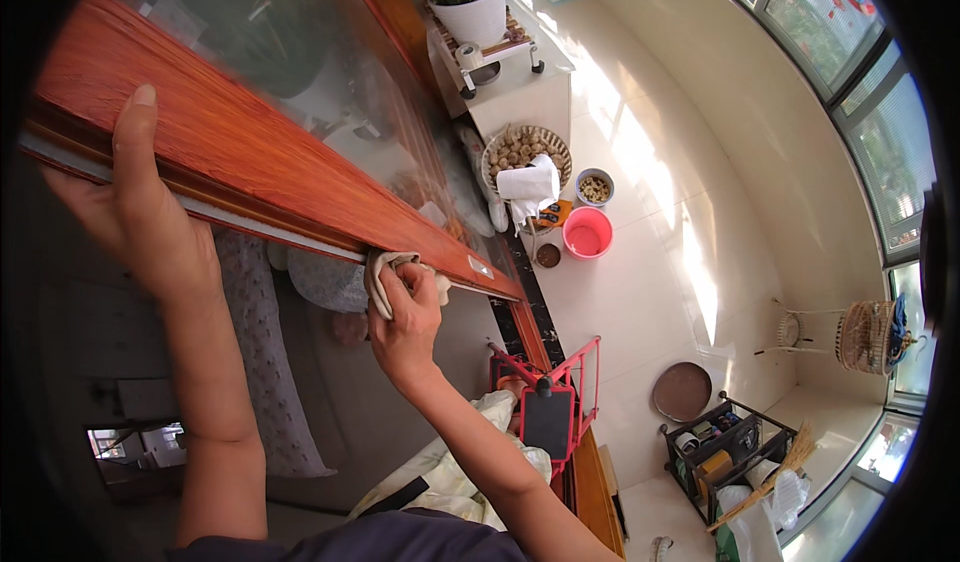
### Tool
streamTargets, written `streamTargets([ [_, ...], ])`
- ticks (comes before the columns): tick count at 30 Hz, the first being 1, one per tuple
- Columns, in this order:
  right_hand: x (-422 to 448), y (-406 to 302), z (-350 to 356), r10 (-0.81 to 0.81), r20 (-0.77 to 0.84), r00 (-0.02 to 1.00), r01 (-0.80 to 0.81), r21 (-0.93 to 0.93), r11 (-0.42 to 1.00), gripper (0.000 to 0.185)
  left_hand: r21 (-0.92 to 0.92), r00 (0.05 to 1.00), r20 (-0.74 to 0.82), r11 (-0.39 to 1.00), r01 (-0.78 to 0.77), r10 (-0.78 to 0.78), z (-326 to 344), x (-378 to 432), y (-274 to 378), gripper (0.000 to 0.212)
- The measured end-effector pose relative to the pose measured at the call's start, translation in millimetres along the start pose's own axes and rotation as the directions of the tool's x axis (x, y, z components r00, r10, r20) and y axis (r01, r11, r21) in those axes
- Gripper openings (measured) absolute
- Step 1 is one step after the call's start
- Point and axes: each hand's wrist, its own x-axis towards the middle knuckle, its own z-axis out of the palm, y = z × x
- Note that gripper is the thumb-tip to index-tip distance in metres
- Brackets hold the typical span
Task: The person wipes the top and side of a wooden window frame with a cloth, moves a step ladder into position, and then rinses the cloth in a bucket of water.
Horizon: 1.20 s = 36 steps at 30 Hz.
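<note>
A reddish-brown framed sliding glass door [300, 145] runs diagonally across the left of the view. High on its edge, my left hand [154, 217] grips the frame, with the thumb on the broad face and the fingers behind. Lower down, my right hand [409, 314] presses a beige cloth [384, 277] around the door's narrow edge. A pale strip [277, 230] lines the groove along that edge. Part of the cloth is hidden by my fingers. Below, my foot is on a red metal step ladder [547, 419] with dark treads, standing by the door track [534, 337].
Beyond the glass stand a potted snake plant [472, 18] on a wheeled stand, a basket [566, 158] of round brownish things, a pink bucket [587, 233] and a bowl [595, 187]. A black rack [697, 479], a broom [780, 464] and a birdcage [862, 337] are at right.
</note>
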Motion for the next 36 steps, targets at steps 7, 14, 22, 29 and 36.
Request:
streamTargets([
  [7, -21, 72, -19, 0.11, 0.136, 0.985, -0.053, -0.368, 0.928, 0.031, -0.02, 0.999, -0.011, 0.999, 0.047, -0.047, 2, -3, 7, 0.051],
  [14, 26, -42, -13, 0.101, 0.2, 0.975, -0.072, -0.149, 0.986, 0.028, -0.013, 0.999, 0.022, 0.999, 0.048, -0.047, 2, -6, 2, 0.061],
  [22, 10, 4, -23, 0.17, 0.204, 0.964, -0.123, -0.221, 0.967, 0.032, -0.035, 0.997, 0.05, 0.997, 0.066, -0.065, 4, -7, 8, 0.068],
  [29, 32, -56, -20, 0.021, 0.215, 0.976, -0.011, -0.051, 0.999, 0.028, 0.016, 0.988, 0.107, 0.994, 0.11, -0.111, -5, -6, 8, 0.08],
  [36, 50, -86, -22, 0.031, 0.274, 0.961, -0.002, -0.108, 0.994, 0.024, 0.161, 0.954, 0.299, 0.987, -0.026, -0.023, -51, 9, 6, 0.062],
])
